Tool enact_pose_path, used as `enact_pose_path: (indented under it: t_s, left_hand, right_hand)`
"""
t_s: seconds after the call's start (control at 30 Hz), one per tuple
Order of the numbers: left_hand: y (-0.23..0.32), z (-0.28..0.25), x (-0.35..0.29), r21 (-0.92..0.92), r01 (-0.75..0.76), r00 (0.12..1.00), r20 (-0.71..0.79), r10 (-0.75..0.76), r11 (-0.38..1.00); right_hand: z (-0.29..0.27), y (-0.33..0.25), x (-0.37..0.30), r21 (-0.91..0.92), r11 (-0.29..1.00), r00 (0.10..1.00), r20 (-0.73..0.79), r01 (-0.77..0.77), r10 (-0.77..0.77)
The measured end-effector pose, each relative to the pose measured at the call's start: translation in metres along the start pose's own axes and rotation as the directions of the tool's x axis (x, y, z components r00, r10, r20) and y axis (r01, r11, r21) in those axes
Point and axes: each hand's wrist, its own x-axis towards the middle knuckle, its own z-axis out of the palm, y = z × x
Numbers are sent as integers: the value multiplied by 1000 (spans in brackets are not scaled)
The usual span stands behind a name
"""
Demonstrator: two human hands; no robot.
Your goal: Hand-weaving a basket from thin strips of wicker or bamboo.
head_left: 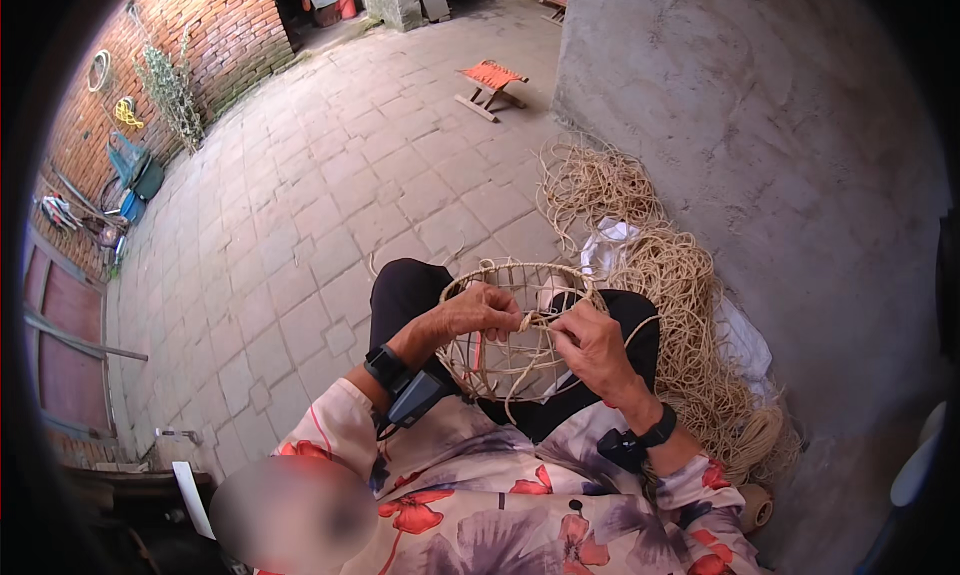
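Observation:
A round, open basket frame (470, 287) rests on my lap between my knees. Its rim is wound with tan cord, and thin ribs cross it. Over the frame's middle, my left hand (484, 310) pinches the tan cord (527, 322) where it makes a small knot or loop. Just to the right, the bent fingers of my right hand (595, 347) are closed on the same cord. One loose end arcs out past the right hand, and another hangs below the frame. Fingers hide part of the knot.
Heaped tan cord (665, 315) and white sacking (742, 340) lie right of my legs, along a grey wall (750, 105). A folding stool (491, 78) with an orange seat stands ahead on the paving (300, 205). Tubs (148, 180) sit by the left brick wall.

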Motion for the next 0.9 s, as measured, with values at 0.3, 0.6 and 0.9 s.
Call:
enact_pose_path:
  t_s: [0.3, 0.6, 0.9]
  left_hand:
    - [0, 0, -1, 9, -3, 1000, -6, 3, 1000]
    - [2, -2, -7, -12, -13, 1000, 11, 14, 1000]
    - [6, -3, -9, -38, -28, 999, 17, 29, 999]
  right_hand:
    - [7, -4, 7, 61, 998, 1000, -3, 5, -5]
    - [12, -13, 15, 75, 997, 998, 62, -6, 2]
    - [12, -14, 16, -49, 988, 988, 67, 144, -141]
